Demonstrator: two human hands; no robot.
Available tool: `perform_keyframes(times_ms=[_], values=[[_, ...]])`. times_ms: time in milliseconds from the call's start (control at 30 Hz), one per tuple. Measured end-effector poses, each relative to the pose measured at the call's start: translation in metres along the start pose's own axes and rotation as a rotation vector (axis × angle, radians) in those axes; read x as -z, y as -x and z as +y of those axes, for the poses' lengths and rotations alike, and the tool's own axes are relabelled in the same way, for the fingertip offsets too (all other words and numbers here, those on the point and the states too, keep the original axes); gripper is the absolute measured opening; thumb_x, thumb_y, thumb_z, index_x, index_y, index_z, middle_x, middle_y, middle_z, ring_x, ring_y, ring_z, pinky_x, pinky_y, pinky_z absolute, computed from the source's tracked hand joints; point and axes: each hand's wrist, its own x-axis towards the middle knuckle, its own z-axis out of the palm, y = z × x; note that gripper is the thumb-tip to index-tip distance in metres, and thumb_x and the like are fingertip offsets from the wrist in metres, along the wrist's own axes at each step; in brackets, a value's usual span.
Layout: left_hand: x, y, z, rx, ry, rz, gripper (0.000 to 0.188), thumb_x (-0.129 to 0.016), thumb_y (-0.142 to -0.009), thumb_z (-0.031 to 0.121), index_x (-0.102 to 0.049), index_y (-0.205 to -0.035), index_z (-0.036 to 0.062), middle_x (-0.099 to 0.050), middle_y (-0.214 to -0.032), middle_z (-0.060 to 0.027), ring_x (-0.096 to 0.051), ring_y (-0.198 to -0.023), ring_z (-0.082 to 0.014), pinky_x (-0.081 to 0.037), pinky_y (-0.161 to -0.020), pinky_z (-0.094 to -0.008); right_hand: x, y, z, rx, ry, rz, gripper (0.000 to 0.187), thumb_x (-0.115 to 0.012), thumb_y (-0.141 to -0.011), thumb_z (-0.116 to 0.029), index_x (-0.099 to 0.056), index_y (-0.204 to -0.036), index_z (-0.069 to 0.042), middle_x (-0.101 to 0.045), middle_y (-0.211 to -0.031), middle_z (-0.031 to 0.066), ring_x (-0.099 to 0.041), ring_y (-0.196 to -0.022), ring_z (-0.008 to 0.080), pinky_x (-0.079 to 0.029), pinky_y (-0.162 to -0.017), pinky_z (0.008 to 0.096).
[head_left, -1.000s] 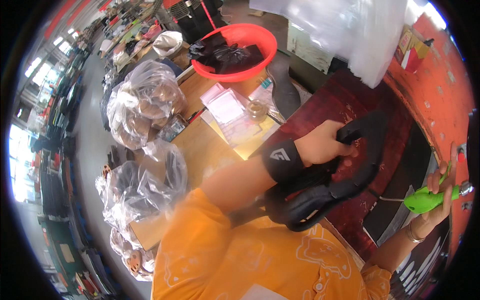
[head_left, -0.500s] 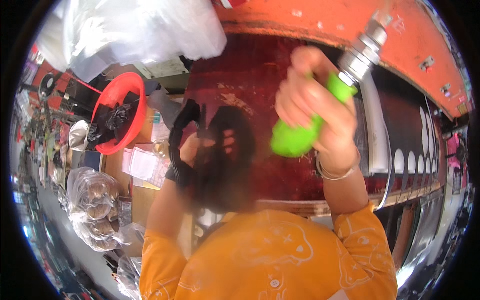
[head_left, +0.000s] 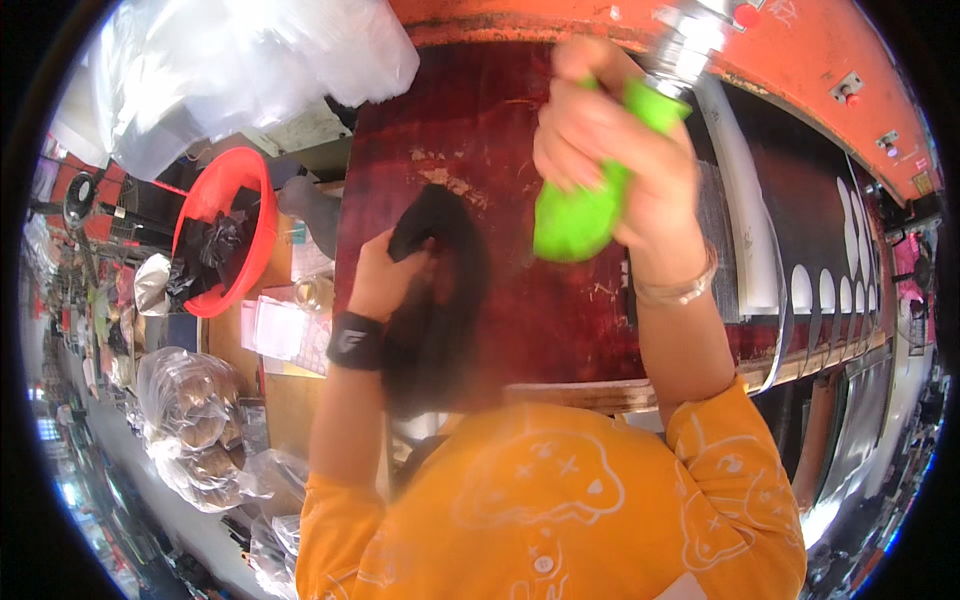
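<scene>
My right hand (head_left: 625, 150) is wrapped round a bright green hand tool (head_left: 582, 215) with a silver hose coupling (head_left: 685, 45) at its far end. The tool's rounded end points down over the dark red tabletop (head_left: 560, 330); its exact kind is blurred. My left hand (head_left: 390, 275) grips a black, soft-looking piece (head_left: 440, 330) near its upper end, thumb toward the middle. That piece hangs toward my body, smeared by motion, and I cannot make out what it is. The two held things are apart.
White plastic bags (head_left: 250, 60) bulge at the far left. Below them stands a red basin (head_left: 260, 240) with black scraps, beside papers (head_left: 285, 328). A clear bag of brown items (head_left: 190, 400) lies nearer. An orange machine body (head_left: 800, 90) borders the far right, above black sheets with white shapes (head_left: 825, 290).
The green tool and my right hand have moved farther away and slightly left. The black piece has turned in my left hand; its strap-like loop no longer shows. The whole view has shifted somewhat.
</scene>
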Motion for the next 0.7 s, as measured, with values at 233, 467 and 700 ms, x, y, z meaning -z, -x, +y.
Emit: perform_keyframes(times_ms=[233,467,700], values=[[0.035,-0.003,-0.011,0.183,0.635,-0.306,0.038,-0.054,-0.081,0.001,-0.05,-0.118,-0.0011,-0.062,-0.106,-0.0128,-0.064,-0.09,-0.0241,-0.055,-0.079,-0.0374,-0.011,0.006,0.004,-0.068,-0.114,-0.075,0.015,-0.05,-0.089,-0.007,-0.049,-0.103,-0.004,-0.039,-0.063,-0.0021,-0.037,-0.05,0.0077,-0.031,-0.048,0.0234],[0.036,0.001,-0.017,0.068,0.853,-0.436,0.044,-0.055,-0.074,0.003,-0.05,-0.118,-0.001,-0.062,-0.101,-0.0143,-0.063,-0.09,-0.0261,-0.054,-0.078,-0.0377,-0.01,0.007,0.012,-0.021,0.308,0.092,0.021,-0.055,-0.084,-0.007,-0.047,-0.102,0.001,-0.046,-0.065,0.0001,-0.039,-0.049,0.0069,-0.033,-0.046,0.022],[0.021,0.004,-0.008,0.109,0.922,-0.275,0.053,-0.057,-0.082,0.005,-0.04,-0.132,0.0037,-0.054,-0.12,-0.0149,-0.059,-0.102,-0.0301,-0.053,-0.083,-0.044,-0.006,0.001,0.015,-0.023,-0.131,0.091,0.01,-0.048,-0.087,-0.009,-0.052,-0.096,-0.004,-0.039,-0.063,-0.0023,-0.037,-0.049,0.0081,-0.032,-0.049,0.0243]])
